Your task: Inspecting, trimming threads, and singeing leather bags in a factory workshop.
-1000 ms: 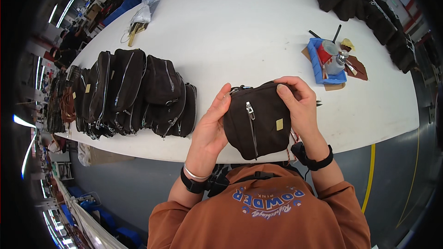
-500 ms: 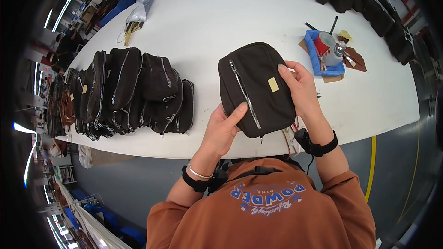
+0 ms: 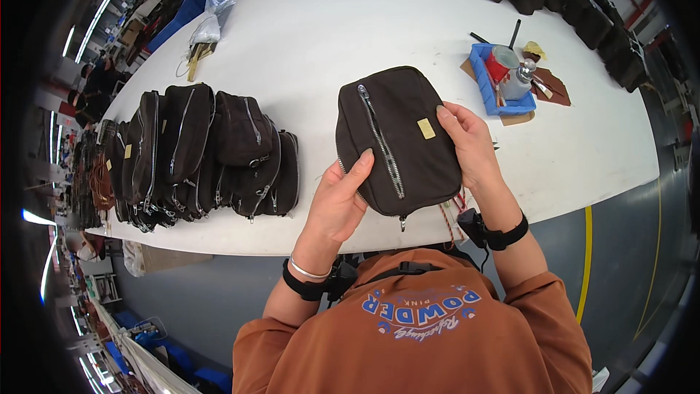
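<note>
A small dark brown fabric bag [image 3: 397,149] is held up over the front part of the table. It has a slanting silver zipper on its face and a small gold-coloured patch. My left hand [image 3: 343,193] grips its lower left side, thumb on the front near the zipper. Around the right edge, my right hand [image 3: 467,138] is closed with its thumb on top, close to the patch. The other fingers of both hands are partly hidden behind the bag.
Left of me, several similar dark bags [image 3: 189,153] are stacked on the white table [image 3: 328,14]. A blue tray [image 3: 499,95] with a red can and a metal-topped bottle stands at the right. Farther off lie more dark bags [image 3: 561,0] and a clear plastic bag [image 3: 211,22].
The bag and both hands have shifted slightly left in the view. My left thumb has moved up along the zipper, which now gapes a little. The grip of both hands remains.
</note>
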`<state>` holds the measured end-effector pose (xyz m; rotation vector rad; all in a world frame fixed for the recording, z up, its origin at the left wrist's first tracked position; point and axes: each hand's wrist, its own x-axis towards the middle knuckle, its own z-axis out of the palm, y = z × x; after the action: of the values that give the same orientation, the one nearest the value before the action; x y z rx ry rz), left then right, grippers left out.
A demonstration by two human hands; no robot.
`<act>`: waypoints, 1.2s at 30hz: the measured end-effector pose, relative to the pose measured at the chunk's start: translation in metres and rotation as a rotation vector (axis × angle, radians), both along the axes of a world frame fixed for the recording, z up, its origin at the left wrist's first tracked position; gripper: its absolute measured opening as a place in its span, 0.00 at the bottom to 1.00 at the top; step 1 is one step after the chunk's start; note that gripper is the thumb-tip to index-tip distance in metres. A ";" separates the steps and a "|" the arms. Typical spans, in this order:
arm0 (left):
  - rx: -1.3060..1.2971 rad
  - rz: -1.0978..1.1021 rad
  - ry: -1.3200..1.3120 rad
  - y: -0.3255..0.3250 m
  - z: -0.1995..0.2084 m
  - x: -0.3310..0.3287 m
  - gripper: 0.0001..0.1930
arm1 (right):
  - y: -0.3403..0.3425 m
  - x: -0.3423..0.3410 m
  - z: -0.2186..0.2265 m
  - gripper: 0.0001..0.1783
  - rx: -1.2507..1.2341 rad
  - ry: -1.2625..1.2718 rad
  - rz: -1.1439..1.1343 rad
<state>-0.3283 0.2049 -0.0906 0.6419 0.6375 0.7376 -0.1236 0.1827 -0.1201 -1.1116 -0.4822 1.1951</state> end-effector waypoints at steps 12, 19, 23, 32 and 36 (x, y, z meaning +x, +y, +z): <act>0.431 -0.137 0.257 -0.006 0.008 0.002 0.34 | 0.000 0.004 -0.006 0.22 -0.003 0.009 -0.011; -0.086 0.139 -0.129 0.019 0.003 -0.012 0.27 | -0.009 -0.010 0.019 0.33 0.076 -0.081 0.241; 0.477 0.050 0.249 0.005 -0.002 0.004 0.21 | -0.011 -0.020 0.022 0.36 0.019 -0.012 0.234; 0.362 0.017 0.218 0.005 0.000 0.006 0.21 | -0.016 -0.023 0.016 0.39 0.044 -0.498 0.256; 0.354 0.088 0.276 -0.001 -0.001 0.008 0.24 | -0.018 -0.025 0.016 0.38 0.051 -0.478 0.258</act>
<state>-0.3201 0.2034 -0.0920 1.0591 0.7999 0.8606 -0.1489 0.1647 -0.1040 -1.3225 -1.0428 1.1244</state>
